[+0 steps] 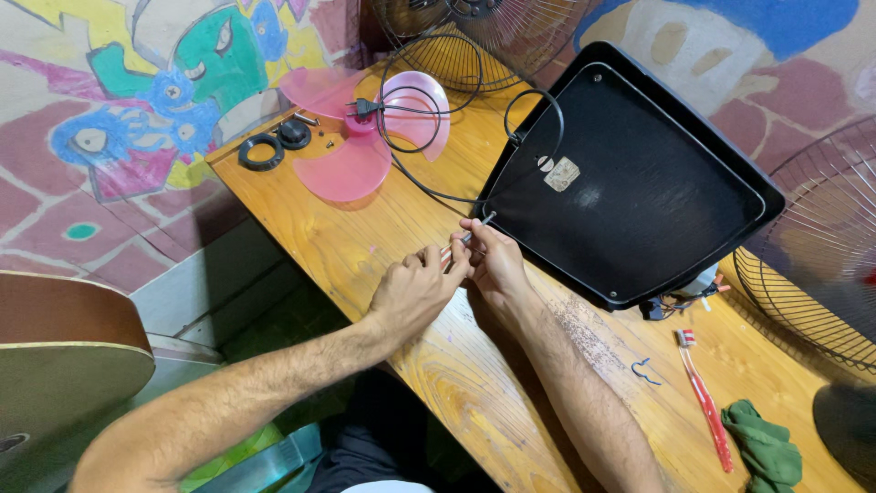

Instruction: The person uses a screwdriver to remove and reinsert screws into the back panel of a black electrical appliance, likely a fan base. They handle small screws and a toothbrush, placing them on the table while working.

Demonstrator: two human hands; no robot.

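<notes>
Mid-frame: left hand [415, 290] and right hand [493, 260] both in closed grip on a screwdriver [467, 237] at the black fan base [639, 183] edge on the wooden bench [365, 237]; pink blade [351, 164] upper left.

Bright, even light, soft shadows, sharp focus (slight wide-angle bending at edges).

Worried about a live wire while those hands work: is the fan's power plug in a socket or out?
Out. The black plug lies loose on the pink fan blade.
</notes>
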